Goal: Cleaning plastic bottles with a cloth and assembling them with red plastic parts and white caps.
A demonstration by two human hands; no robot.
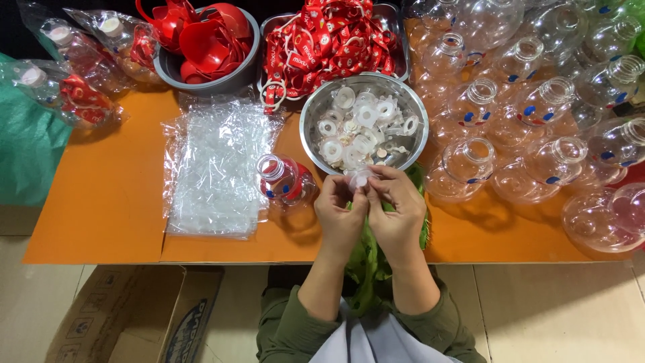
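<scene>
Left hand [340,214], right hand [398,210] pinch white cap [359,179] between fingertips, near steel bowl [312,111].

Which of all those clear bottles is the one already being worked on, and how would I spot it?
Start at the round steel bowl of white plastic rings in the middle of the orange table. Just to its left, beside the stack of clear plastic bags, lies one small clear plastic bottle. Unlike the crowd of clear bottles on the right, it lies alone and shows red inside.
</scene>
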